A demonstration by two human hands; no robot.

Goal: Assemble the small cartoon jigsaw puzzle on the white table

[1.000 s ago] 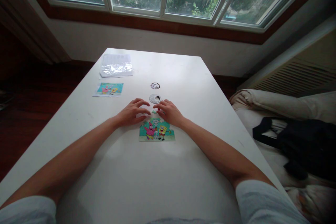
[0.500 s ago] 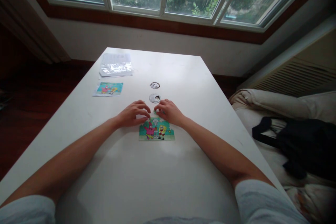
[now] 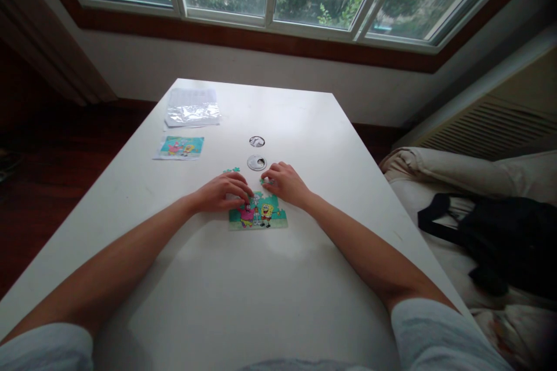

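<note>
A partly assembled cartoon jigsaw puzzle (image 3: 266, 215) lies flat on the white table, its upper edge uneven. My left hand (image 3: 223, 192) rests over its upper left corner, fingers stretched and loosely bent, fingertips touching the puzzle. Just above the puzzle's upper edge, my right hand (image 3: 285, 184) has thumb and index finger around a small green puzzle piece (image 3: 263, 181); its outline is partly hidden. Loose green puzzle pieces (image 3: 235, 170) lie beyond my left hand, some partly covered by it.
Two round flat items, a grey disc (image 3: 256, 163) and a darker-rimmed disc (image 3: 257, 141), lie ahead of my hands. Left of them is a printed reference picture (image 3: 183, 146), with a clear plastic bag (image 3: 194, 109) behind it. A sofa with dark clothing (image 3: 500, 232) stands at right.
My right hand has shifted slightly right, with the green piece by its fingertips. My left hand has come down onto the puzzle, uncovering loose pieces behind it. The puzzle has slid slightly away.
</note>
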